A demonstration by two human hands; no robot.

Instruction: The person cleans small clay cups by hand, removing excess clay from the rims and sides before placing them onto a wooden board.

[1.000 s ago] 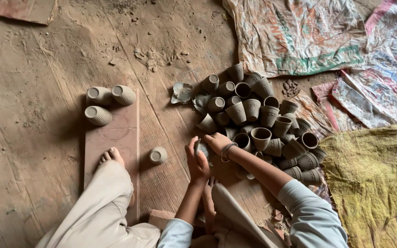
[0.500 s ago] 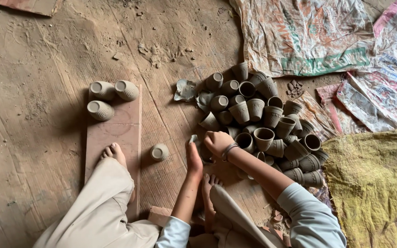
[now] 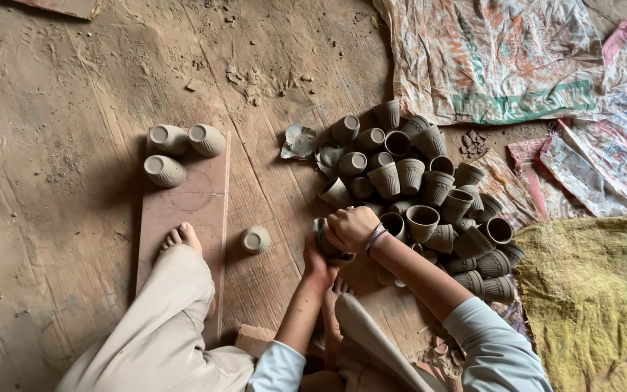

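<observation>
I sit on a dirt floor beside a heap of unfired grey clay cups [image 3: 421,190]. My right hand [image 3: 351,226] is clasped over one small clay cup [image 3: 326,245] at the heap's near left edge. My left hand [image 3: 316,263] presses against the same cup from below. A bangle circles my right wrist. A single cup [image 3: 255,239] stands alone on the floor to the left of my hands.
A wooden board [image 3: 183,210] lies to the left with three cups [image 3: 175,149] lying at its far end, and my bare foot [image 3: 181,237] rests on it. Printed sacks [image 3: 502,58] cover the floor at the back right, with a yellow cloth [image 3: 596,290] at the right.
My left hand has drawn in closer under the right hand, and both now close on one cup. The heap and the board cups have not moved.
</observation>
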